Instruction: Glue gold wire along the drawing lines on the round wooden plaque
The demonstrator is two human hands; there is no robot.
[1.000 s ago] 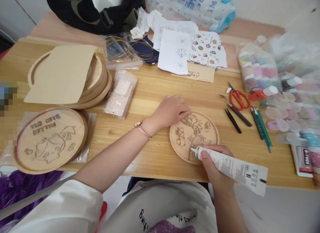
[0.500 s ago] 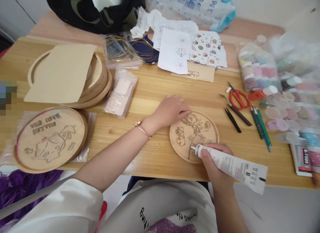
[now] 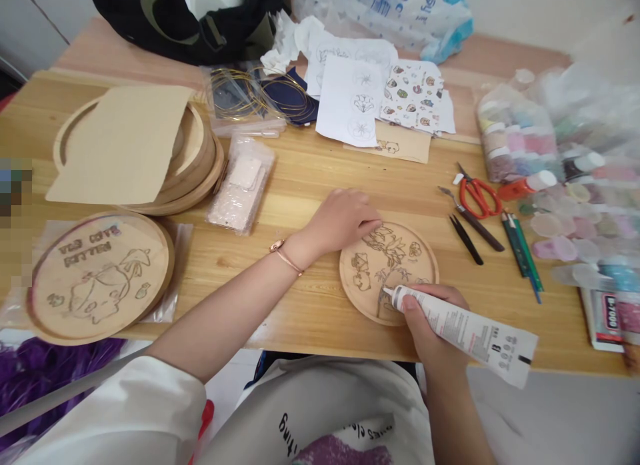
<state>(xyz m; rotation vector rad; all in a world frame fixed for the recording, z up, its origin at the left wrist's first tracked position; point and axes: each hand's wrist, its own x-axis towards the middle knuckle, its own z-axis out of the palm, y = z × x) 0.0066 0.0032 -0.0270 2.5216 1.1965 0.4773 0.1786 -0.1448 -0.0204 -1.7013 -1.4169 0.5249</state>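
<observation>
A round wooden plate (image 3: 350,295) with line drawings of pandas and leaves lies near the table's front edge. My left hand (image 3: 343,218) is at the plate's upper left rim, its fingers curled and thumb on the edge; the fingertips are partly hidden. In my right hand (image 3: 435,318) is a white glue tube (image 3: 480,332), gripped close to its neck. The tube slants down to the left, and its nozzle is at the drawing in the plate's lower part. Whether the tip touches the wood I cannot tell.
Right of the plate lie black tweezers (image 3: 466,240), red-handled scissors (image 3: 480,195), green pencils (image 3: 521,252) and bagged jars (image 3: 515,142). At left are another drawn plate (image 3: 100,278), stacked wooden plates (image 3: 200,138) under brown paper (image 3: 120,145), and a packet (image 3: 243,185). Paper sheets (image 3: 345,105) lie behind.
The tube's tail end has shifted very slightly to the right, and its nozzle has moved a touch upward over the plate. My left hand stays where it was.
</observation>
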